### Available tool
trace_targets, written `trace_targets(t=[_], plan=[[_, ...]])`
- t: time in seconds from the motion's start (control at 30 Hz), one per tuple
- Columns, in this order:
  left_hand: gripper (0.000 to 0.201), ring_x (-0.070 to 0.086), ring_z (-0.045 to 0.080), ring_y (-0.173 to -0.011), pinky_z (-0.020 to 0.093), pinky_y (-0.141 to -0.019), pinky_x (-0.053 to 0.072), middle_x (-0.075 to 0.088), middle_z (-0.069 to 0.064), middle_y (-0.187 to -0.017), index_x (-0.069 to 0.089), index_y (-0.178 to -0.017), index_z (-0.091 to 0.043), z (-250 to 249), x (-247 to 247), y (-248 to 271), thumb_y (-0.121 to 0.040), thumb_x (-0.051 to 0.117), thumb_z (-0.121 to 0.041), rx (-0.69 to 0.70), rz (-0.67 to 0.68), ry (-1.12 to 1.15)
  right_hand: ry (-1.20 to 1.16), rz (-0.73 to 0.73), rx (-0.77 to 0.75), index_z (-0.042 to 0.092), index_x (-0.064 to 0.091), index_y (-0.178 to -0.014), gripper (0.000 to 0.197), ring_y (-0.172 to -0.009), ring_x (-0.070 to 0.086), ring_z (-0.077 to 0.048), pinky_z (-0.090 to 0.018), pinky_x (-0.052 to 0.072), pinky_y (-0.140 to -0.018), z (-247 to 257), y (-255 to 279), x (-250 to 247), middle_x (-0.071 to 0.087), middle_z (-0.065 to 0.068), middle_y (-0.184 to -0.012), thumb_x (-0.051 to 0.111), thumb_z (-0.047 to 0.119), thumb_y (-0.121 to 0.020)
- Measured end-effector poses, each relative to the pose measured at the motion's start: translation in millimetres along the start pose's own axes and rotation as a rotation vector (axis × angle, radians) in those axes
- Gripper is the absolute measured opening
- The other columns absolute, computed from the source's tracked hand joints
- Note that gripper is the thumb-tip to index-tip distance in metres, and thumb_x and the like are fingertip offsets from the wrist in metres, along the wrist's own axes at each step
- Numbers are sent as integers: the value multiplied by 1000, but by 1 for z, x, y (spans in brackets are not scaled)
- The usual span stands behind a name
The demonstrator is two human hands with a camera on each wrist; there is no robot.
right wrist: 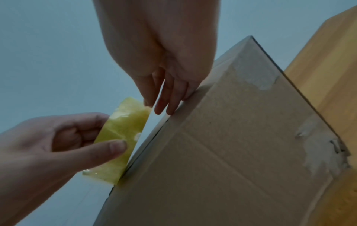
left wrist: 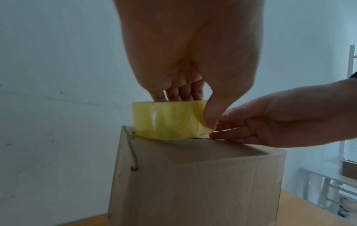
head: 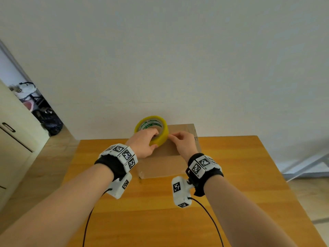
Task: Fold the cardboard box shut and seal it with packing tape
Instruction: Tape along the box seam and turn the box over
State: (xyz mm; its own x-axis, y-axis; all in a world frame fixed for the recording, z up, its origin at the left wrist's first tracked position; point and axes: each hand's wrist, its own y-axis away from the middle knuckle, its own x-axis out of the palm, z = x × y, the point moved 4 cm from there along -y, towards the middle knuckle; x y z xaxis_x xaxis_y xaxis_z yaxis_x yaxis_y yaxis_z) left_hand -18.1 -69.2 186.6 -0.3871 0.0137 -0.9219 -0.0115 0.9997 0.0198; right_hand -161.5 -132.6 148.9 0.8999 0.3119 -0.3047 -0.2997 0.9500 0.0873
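A closed brown cardboard box [head: 160, 163] stands on the wooden table [head: 231, 175]. A yellow packing tape roll [head: 151, 129] sits on edge at the box top's far left corner. My left hand [head: 154, 139] grips the roll, fingers in its core and thumb [left wrist: 210, 117] on the outer face. My right hand [head: 170, 137] reaches the roll from the right; thumb and forefinger pinch at the tape's surface [right wrist: 147, 104], while its other fingers [right wrist: 168, 105] rest on the box's top edge. The left wrist view shows the roll [left wrist: 168, 120] on the box [left wrist: 193, 183]. Whether any tape has peeled free is unclear.
The box [right wrist: 231, 137] carries torn old tape patches [right wrist: 318, 154] on its side. A white wall is close behind the table. A cabinet [head: 14, 136] and a doorway with clutter are at far left. Cables run from both wrist cameras over the near table.
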Motion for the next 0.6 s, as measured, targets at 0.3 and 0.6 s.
trace_targets(t=[0.3, 0.6], plan=[[52, 43, 24, -130, 38, -108, 36, 45, 4, -143, 38, -140, -17, 0, -1, -15, -93, 51, -33, -47, 66, -37, -158, -4, -15, 24, 59, -80, 12, -94, 67, -18, -37, 51, -89, -9, 1, -14, 71, 1, -92, 60, 21, -91], [38, 52, 22, -108, 35, -109, 18, 63, -1, -111, 51, -114, -25, -3, -7, -32, -91, 42, -53, 25, 107, -209, -124, -67, 7, 16, 60, -80, 16, -87, 61, -12, -23, 46, -78, -11, -4, -27, 68, 2, -91, 71, 28, -82]])
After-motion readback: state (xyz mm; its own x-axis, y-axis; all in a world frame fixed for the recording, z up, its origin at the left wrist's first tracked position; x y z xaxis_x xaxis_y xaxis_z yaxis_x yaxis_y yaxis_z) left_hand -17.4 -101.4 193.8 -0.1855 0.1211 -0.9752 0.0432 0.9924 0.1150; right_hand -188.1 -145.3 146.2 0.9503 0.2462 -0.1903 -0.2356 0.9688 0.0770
